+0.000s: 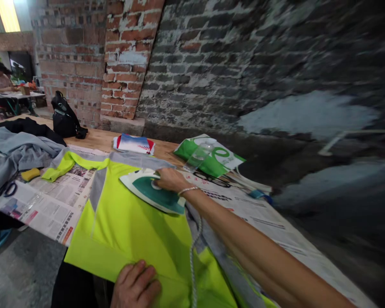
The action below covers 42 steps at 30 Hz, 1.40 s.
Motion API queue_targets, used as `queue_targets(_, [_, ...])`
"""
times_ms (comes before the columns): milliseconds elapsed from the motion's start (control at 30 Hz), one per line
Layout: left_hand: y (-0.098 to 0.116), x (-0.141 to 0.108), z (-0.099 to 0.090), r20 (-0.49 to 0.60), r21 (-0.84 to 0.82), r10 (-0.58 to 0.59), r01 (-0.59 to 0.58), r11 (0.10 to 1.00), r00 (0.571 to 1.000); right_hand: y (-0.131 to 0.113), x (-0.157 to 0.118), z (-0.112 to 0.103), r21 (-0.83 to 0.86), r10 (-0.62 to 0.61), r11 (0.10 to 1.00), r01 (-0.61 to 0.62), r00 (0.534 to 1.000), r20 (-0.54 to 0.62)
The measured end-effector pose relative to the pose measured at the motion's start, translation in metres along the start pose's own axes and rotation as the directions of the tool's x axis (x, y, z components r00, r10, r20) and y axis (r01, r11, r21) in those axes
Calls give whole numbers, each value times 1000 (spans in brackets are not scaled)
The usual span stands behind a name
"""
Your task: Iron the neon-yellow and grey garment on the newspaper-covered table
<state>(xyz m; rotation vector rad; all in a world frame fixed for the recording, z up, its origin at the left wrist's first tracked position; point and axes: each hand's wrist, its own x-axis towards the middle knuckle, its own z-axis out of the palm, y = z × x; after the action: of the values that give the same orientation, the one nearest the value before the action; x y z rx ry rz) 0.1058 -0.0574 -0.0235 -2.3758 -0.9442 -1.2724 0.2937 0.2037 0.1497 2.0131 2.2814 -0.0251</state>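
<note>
right hand (170, 179): fingers closed around the iron (154, 194) | left hand (135, 285): fingers spread, lying on the yellow shirt (131, 226), seemingly flat, though cut off by the frame | iron: down on the shirt's upper part, cord (192, 261) trailing | step: iron on cloth | next: shirt smooth around it

1. Right forearm (259, 231) bare.
2. Thin silvery bracelet (188, 191) on right wrist, exact material too small to tell.
3. Right hand (170, 179) and left hand (135, 285) bare.
4. Black garment (80, 286) at bottom edge, probably trousers, detail too dark to tell.
</note>
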Motion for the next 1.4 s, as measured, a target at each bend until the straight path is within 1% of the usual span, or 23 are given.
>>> queue_targets(67, [0,-1,-1,5,-5,-4,5,1000,1000,-6,-28,1,-10,-107,994,108,994,24])
queue_targets(133, [0,-2,-2,21,-8,-7,7,1000,1000,-13,-58,2,-16,-215,976,216,975,47])
queue_targets(200, [-2,-1,-2,29,-10,-2,3,1000,1000,-19,-86,3,-14,-294,955,295,953,72])
queue_targets(300, [-3,1,-4,12,1,12,-12,1000,1000,-24,-115,5,-10,-362,931,365,926,104])
queue_targets(367, [-4,4,-5,-8,13,26,-26,1000,1000,-24,-122,7,-19,-363,930,367,926,99])
queue_targets(433, [-3,6,-5,-22,15,32,-32,999,999,-23,-119,9,-35,-337,940,341,938,76])
queue_targets(500, [-2,6,-5,-17,12,17,-17,1000,1000,-21,-106,10,-45,-294,954,296,955,48])
queue_targets(600, [-2,2,-3,14,-3,-3,3,1000,1000,-14,-75,11,-41,-195,980,195,981,2])
queue_targets(700, [-2,-2,-1,36,-21,12,-11,1000,999,-4,-34,11,-11,-71,997,70,996,-50])
queue_targets(800, [-3,-3,1,35,-13,28,-27,1000,999,7,7,9,12,43,999,-42,996,-79])
queue_targets(867, [-4,-2,2,28,-8,42,-42,999,999,12,28,8,17,107,994,-106,990,-86])
queue_targets(933, [-5,-3,2,18,-7,53,-53,999,998,14,43,8,23,171,985,-169,981,-94])
queue_targets(1000, [-5,-4,3,13,-3,52,-52,999,999,15,50,8,27,213,977,-212,972,-99])
queue_targets(1067, [-4,-6,4,13,3,46,-46,999,999,15,49,9,24,222,975,-221,970,-96])
queue_targets(1167, [-3,-8,4,14,1,35,-35,999,999,15,33,8,11,162,987,-162,984,-68])
queue_targets(1233, [-3,-8,4,17,-6,26,-26,1000,1000,13,13,8,6,93,996,-93,995,-38])
queue_targets(1300, [-3,-9,4,21,-14,17,-16,1000,1000,9,-11,7,5,11,1000,-11,1000,-6])
queue_targets(1400, [-3,-8,3,13,-6,17,-17,1000,1000,-2,-56,7,8,-141,990,141,989,41])
